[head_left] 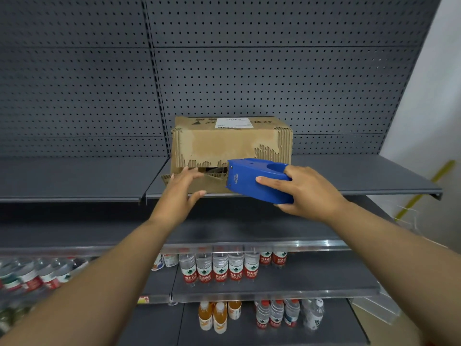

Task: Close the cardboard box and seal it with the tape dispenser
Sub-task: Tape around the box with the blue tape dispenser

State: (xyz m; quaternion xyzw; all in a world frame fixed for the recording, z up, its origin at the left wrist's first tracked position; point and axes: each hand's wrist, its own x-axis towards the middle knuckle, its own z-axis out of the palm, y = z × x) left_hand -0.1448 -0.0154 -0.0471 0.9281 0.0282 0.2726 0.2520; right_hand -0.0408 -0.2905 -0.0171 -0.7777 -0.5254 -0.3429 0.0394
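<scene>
A worn cardboard box [224,143] lies on its side on the grey shelf [349,176], its flapped end facing me. A dark gap shows between the torn upper flap and the lower flap [199,182]. My left hand [180,192] reaches to that lower flap with fingers nearly straight, fingertips touching its left part. My right hand [304,192] grips the blue tape dispenser [254,182] from the right. The dispenser's front end sits against the flaps near the gap, and it hides the box's lower right corner.
Grey pegboard backs the shelves. The shelf around the box holds nothing else. Water bottles [222,267] stand on a lower shelf, with orange drink bottles [214,317] and more water below. A white wall with a yellow strip [424,188] is at the right.
</scene>
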